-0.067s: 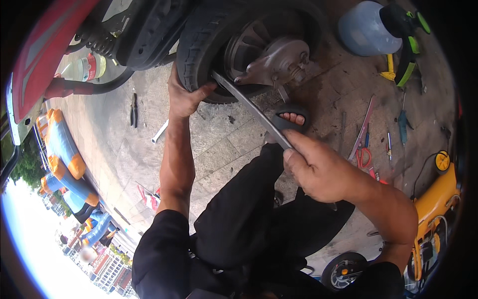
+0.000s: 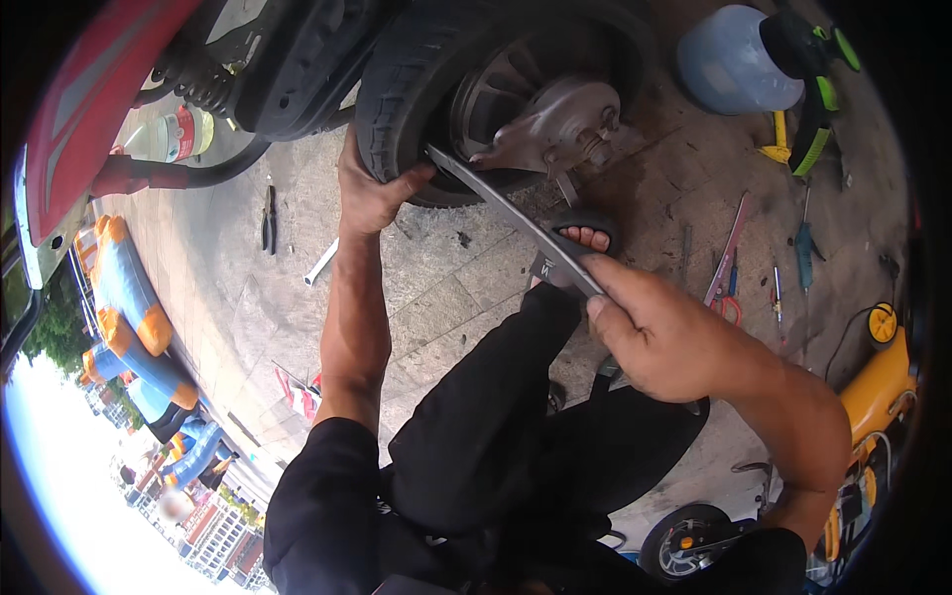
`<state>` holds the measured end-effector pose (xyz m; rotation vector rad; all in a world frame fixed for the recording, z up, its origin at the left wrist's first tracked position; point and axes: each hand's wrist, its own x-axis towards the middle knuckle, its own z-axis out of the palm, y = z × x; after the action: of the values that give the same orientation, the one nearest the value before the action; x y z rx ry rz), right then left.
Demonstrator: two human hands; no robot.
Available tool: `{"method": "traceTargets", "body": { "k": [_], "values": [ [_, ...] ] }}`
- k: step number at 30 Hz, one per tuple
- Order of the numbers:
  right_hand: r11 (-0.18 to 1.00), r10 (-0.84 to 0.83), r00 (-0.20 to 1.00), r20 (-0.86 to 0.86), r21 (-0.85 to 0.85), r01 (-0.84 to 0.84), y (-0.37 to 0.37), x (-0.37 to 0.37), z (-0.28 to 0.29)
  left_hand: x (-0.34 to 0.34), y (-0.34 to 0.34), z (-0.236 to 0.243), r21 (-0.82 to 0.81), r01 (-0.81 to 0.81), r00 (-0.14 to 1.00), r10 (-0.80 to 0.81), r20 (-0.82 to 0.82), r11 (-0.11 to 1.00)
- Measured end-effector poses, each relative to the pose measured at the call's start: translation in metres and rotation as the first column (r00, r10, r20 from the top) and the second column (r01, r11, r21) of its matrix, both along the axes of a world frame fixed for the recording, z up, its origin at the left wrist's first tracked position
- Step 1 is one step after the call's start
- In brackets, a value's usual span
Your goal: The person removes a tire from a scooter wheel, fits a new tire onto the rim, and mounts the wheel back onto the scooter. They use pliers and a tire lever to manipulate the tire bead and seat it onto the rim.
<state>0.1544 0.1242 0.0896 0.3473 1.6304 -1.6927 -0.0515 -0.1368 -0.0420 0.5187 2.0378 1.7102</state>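
Note:
A black tyre (image 2: 385,114) sits on the wheel of a scooter-like vehicle, around a dirty metal hub (image 2: 555,129). My left hand (image 2: 375,196) is wrapped round the tyre's lower left side, its thumb on the sidewall and most fingers hidden behind the tread. My right hand (image 2: 659,332) is closed round one end of a long flat metal tyre lever (image 2: 511,211). The lever slants up and left, and its far tip sits at the inner edge of the tyre, near my left thumb. The grip end is partly hidden by my right hand.
Pliers (image 2: 269,220) and a wrench (image 2: 321,262) lie on the paving at left. Red-handled scissors (image 2: 729,309), a screwdriver (image 2: 805,248) and other tools lie at right. A pump sprayer (image 2: 729,64) stands far right, a yellow machine (image 2: 878,382) below it. My sandalled foot (image 2: 587,236) is under the lever.
My right hand and the grip end of the lever have shifted a little to the right. The lever's tip stays at the tyre, and my left hand keeps its hold.

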Motion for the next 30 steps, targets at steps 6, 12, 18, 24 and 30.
{"method": "traceTargets", "body": {
  "k": [6, 12, 18, 24, 30],
  "values": [
    [0.932, 0.231, 0.963, -0.141, 0.316, -0.177, 0.075, 0.019, 0.026, -0.003, 0.004, 0.002, -0.025, 0.015, 0.999, -0.016, -0.039, 1.000],
    [0.695, -0.691, 0.708, 0.144, -0.140, 0.706, -0.018, 0.042, -0.072, 0.001, 0.003, 0.002, -0.030, -0.012, 1.000, 0.012, -0.027, 0.999],
    [0.308, -0.790, 0.513, 0.336, -0.506, 0.805, -0.115, -0.005, -0.111, 0.002, 0.002, 0.001, -0.032, -0.011, 1.000, 0.010, -0.019, 0.999],
    [0.145, -0.904, 0.316, 0.289, -0.489, 0.860, -0.148, -0.067, -0.134, 0.001, 0.000, 0.000, -0.073, -0.003, 0.999, 0.000, -0.040, 0.997],
    [0.340, -0.929, 0.370, 0.006, -0.377, 0.861, -0.149, -0.055, -0.162, 0.002, -0.002, 0.001, -0.082, -0.028, 0.999, 0.026, -0.031, 0.996]
  ]
}}
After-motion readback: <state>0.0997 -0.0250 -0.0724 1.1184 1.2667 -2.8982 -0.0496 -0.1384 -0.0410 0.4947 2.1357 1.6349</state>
